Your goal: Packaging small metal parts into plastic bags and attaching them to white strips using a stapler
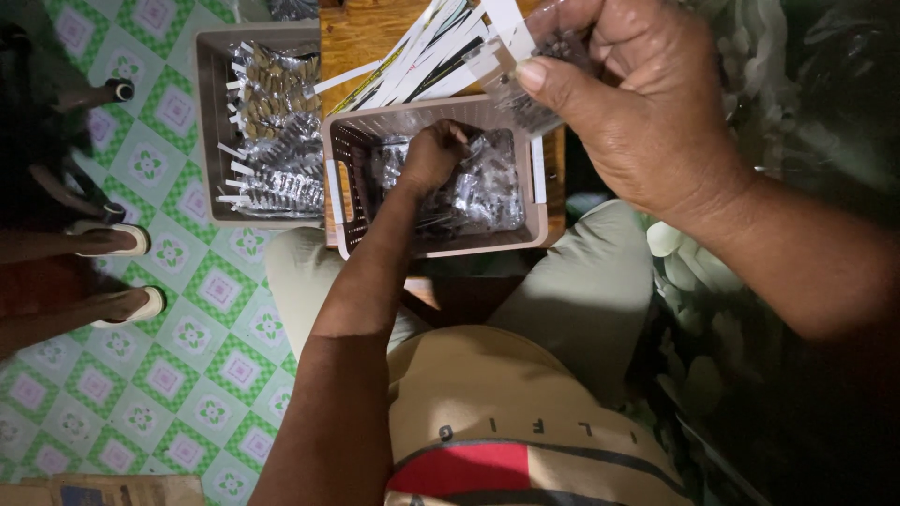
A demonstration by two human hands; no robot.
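from the head camera, we thought the small clear packet [525, 70] could slip, because our right hand [637, 103] held it high in the air with only the thumb and fingers pinching one end, and the plastic looked shiny and smooth. if it fell, it might have landed on our lap or on the green and white tiled floor [187, 347] and not back in the basket. we also thought the fan of white paper strips [422, 52] behind the packet could get knocked loose, since it lay right next to that hand. the near basket [342, 178] sat on the edge of a wooden stool [361, 33] by our knees, so a hard push from our left hand [433, 155] could have tipped it. our right hand was closed tight on the clear packet, with the thumb pressed flat on top. our left hand was down inside the near basket, its fingers curled together around some of the shiny little bags [483, 192] there, but we could not tell just how many it gripped. a second basket [208, 122] stood just beside the first, full of more packets and strips. another person's feet in pale shoes [122, 239] were on the floor to the left, well apart from our hands.
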